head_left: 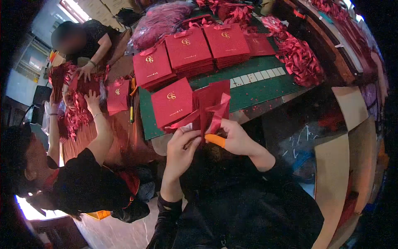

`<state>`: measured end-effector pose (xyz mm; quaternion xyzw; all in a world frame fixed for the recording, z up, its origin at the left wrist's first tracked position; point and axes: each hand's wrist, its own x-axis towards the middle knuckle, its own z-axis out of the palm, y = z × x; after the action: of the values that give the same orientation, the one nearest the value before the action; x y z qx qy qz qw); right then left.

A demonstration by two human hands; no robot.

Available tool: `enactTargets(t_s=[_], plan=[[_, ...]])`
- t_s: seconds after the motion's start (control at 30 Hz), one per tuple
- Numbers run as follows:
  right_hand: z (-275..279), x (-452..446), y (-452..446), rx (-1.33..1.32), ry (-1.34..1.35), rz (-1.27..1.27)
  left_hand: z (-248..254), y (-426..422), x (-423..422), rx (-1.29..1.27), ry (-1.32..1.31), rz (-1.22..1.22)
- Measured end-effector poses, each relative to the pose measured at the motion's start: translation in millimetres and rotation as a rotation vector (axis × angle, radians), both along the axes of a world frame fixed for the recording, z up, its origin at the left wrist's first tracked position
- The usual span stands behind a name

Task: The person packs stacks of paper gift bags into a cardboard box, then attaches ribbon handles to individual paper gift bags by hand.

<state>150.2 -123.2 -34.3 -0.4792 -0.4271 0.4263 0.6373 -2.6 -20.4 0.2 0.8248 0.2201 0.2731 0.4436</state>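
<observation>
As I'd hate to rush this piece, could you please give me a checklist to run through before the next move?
1. Both hands on the red bag: ok, left hand and right hand both hold it.
2. Orange finger cover in place: ok, on the right hand.
3. Ribbon free of the fingers: cannot tell, hands and folds hide it.
4. Green mat swept: not ok, red scraps dot it.
5. Co-workers' hands clear of the bag: ok, they are off to the left.
</observation>
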Motion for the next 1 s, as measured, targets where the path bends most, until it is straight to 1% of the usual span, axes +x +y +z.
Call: enactTargets(t_s=[0.03,0.07,0.1,0.13,0.17,0.2,0.23,0.27,0.3,0.33,0.37,0.4,0.43,0.47,0.5,0.53,0.6,0.67,0.7,0.73,0.77,0.83,0.87,0.9,0.93,0.97,1.0], plan=[[2.4,1.0,-2.0,0.032,-0.136,-0.017,-2.1,3.8,3.4,0.119,-0.055,-0.034],[6.6,2.9,-3.7,0.066,-0.275,-0.034,-6.1,4.8,2.9,0.121,-0.06,-0.037],[21.1,5.3,-13.1,-0.115,-0.037,0.065,-10.8,5.9,0.6,0.045,-0.036,-0.015],[18.4,10.6,-20.1,-0.036,-0.122,-0.127,-14.8,7.5,-2.1,-0.028,-0.011,0.008],[12.7,16.4,-25.4,0.047,-0.201,-0.319,-19.3,6.2,-4.3,-0.144,-0.082,-0.02],[7.2,23.0,-24.9,0.18,-0.3,-0.644,-20.6,4.9,-6.0,-0.221,-0.104,-0.04],[14.6,25.1,-26.8,0.053,-0.588,-0.929,-22.8,2.7,-8.4,-0.305,-0.126,-0.058],[6.7,20.7,-22.4,0.107,-0.251,-0.769,-29.6,3.2,-12.5,-0.391,-0.122,-0.077],[-6.2,17.0,-16.8,0.159,0.079,-0.597,-28.4,2.0,-10.2,-0.393,-0.124,-0.076],[-16.3,22.2,-26.3,-0.05,0.394,-0.328,-25.0,1.3,-5.7,-0.26,-0.145,-0.071],[-18.9,20.9,-29.8,-0.049,0.393,-0.326,-21.6,0.4,-2.7,-0.125,-0.165,-0.066],[-16.9,19.3,-31.4,0.006,0.392,-0.28,-20.3,-1.8,-2.2,-0.121,-0.169,-0.063],[-15.6,18.9,-32.6,0.059,0.392,-0.232,-19.5,-5.2,-3.4,-0.132,-0.185,0.006],[-17.4,20.0,-36.0,0.035,0.463,-0.184,-18.2,-9.1,-7.0,-0.145,-0.198,0.074],[-15.8,18.4,-36.7,0.035,0.464,-0.183,-11.3,-13.5,-12.9,-0.178,-0.14,0.09],[-11.3,17.5,-37.6,0.075,0.467,-0.15,-9.8,-15.9,-15.1,-0.177,-0.141,0.091],[0.3,15.1,-40.2,0.113,0.469,-0.119,-8.9,-21.1,-18.0,-0.157,-0.143,0.174],[11.2,11.5,-42.5,0.106,0.247,-0.172,-4.7,-26.7,-24.8,-0.119,-0.113,0.217],[10.3,12.9,-45.6,0.106,0.246,-0.171,-2.6,-27.9,-26.1,-0.077,-0.082,0.259],[8.4,15.6,-50.9,0.101,0.351,-0.204,2.3,-26.6,-20.4,-0.088,-0.281,0.341],[7.1,16.5,-53.7,0.097,0.456,-0.238,12.6,-26.5,-13.8,-0.483,-0.518,0.402],[6.3,15.7,-54.4,0.084,0.411,-0.198,18.1,-16.1,-28.8,-0.772,-0.589,0.125],[6.4,15.7,-54.6,0.068,0.366,-0.163,-6.4,-8.2,-39.8,-0.917,-0.642,-0.128],[6.8,15.5,-55.2,0.049,0.323,-0.127,-0.8,-11.6,-36.1,-0.918,-0.641,-0.13],[8.6,14.9,-53.3,0.042,0.387,-0.139,9.1,-18.2,-29.1,-1.064,-0.675,-0.164],[8.7,12.8,-52.0,0.043,0.386,-0.139,14.8,-20.8,-24.6,-1.209,-0.709,-0.198],[8.0,10.0,-51.2,0.042,0.4,-0.122,9.8,-14.5,-18.0,-1.37,-0.912,-0.387]])
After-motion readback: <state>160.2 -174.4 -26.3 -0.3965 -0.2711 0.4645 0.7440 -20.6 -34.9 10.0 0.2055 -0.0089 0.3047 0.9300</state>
